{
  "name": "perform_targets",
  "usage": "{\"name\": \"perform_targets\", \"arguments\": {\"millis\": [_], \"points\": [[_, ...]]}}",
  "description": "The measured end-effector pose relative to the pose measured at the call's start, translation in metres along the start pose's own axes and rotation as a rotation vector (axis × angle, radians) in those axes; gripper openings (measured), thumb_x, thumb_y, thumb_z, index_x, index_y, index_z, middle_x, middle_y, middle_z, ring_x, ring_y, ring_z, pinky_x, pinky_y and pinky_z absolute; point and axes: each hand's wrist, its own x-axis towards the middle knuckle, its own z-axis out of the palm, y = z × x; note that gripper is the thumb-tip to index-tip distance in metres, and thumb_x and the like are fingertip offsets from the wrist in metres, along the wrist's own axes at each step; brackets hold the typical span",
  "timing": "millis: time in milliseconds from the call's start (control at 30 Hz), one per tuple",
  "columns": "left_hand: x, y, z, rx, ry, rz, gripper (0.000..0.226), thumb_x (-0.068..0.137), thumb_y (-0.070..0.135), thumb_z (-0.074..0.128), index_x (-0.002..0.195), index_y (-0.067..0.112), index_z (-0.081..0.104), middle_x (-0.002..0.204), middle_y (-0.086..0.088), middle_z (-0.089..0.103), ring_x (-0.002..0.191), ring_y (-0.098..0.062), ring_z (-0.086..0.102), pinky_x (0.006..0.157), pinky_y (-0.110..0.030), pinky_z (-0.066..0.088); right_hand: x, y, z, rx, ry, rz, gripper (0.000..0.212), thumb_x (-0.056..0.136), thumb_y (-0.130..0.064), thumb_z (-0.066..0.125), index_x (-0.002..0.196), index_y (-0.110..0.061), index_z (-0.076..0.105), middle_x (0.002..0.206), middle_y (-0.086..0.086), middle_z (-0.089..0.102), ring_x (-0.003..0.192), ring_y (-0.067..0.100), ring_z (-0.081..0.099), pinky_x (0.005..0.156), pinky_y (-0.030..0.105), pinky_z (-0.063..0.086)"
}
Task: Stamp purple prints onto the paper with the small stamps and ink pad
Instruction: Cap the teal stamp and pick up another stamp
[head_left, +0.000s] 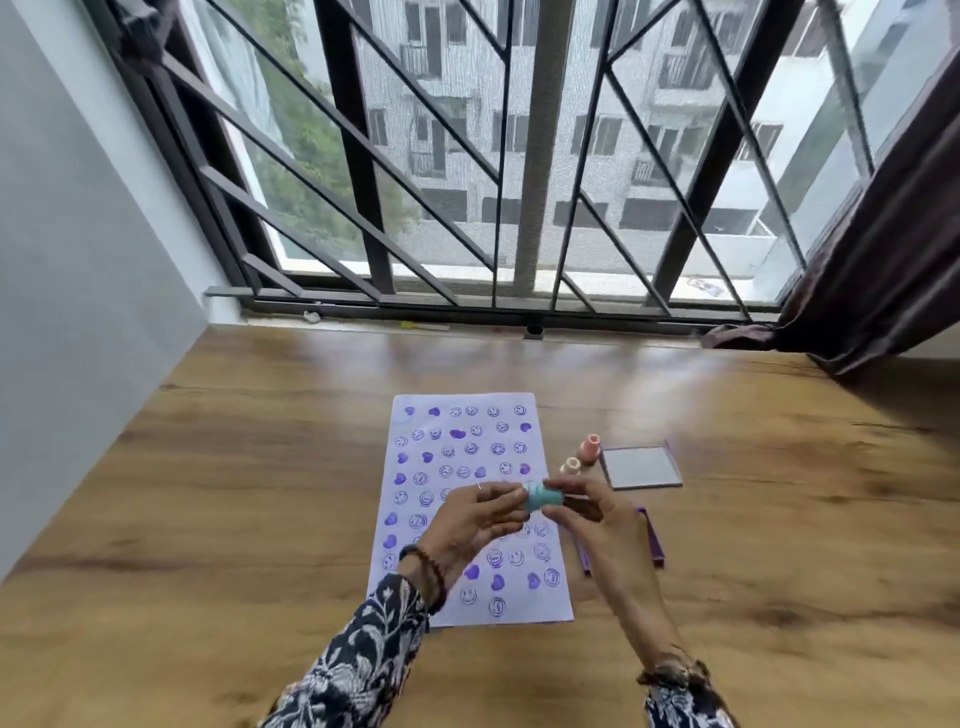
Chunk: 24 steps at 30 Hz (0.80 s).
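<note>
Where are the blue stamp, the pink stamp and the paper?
blue stamp (544, 494), head view, on its side.
pink stamp (591, 448), head view, on its body.
paper (519, 605), head view, on a bare part near the bottom edge.

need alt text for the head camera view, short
Two hands, left hand and right hand, hold a small blue stamp above a paper covered in purple prints. Two pink stamps stand beside it on the wooden table.

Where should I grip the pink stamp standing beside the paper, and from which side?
Grip the pink stamp around its narrow upper body, coming from above. It stands upright with the wider base down. A peach stamp stands close at its near-left and the lid lies at its right, so a side approach would probably bump them.
</note>
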Motion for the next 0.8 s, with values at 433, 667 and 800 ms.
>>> {"name": "perform_targets", "arguments": {"millis": [433,667,800], "points": [[0.025,-0.019,0.023,0.324,-0.078,0.208,0.026,0.072,-0.008,0.068,0.09,0.01,0.065,0.082,-0.001,0.07,0.076,-0.008,0.065,0.067,-0.012,0.053,0.024,0.017,-0.026,-0.08,0.06,0.191,0.01,0.077,-0.017,0.073,0.067,-0.02,0.072,0.064,0.004,0.071,0.055,0.011,0.064,0.05,0.018,0.054],[0.086,-0.028,0.034,1.068,0.217,0.438,0.059,0.07,0.024,0.074,0.123,0.015,0.049,0.122,-0.007,0.055,0.113,-0.022,0.045,0.096,-0.029,0.031,0.056,0.029,-0.035,-0.749,0.109,0.055,0.019,0.084,-0.016,0.057,0.102,-0.014,0.063,0.1,0.011,0.059,0.088,0.028,0.059,0.076,0.036,0.047],[0.098,-0.029,0.041,1.18,0.236,0.414,0.034,0.071,0.027,0.069,0.104,0.021,0.061,0.106,-0.005,0.064,0.102,-0.024,0.053,0.088,-0.036,0.038,0.062,0.034,-0.032,-0.829,0.076,0.023,0.021,0.088,-0.014,0.05,0.108,-0.012,0.057,0.102,0.01,0.057,0.089,0.03,0.06,0.074,0.039,0.051]]}}
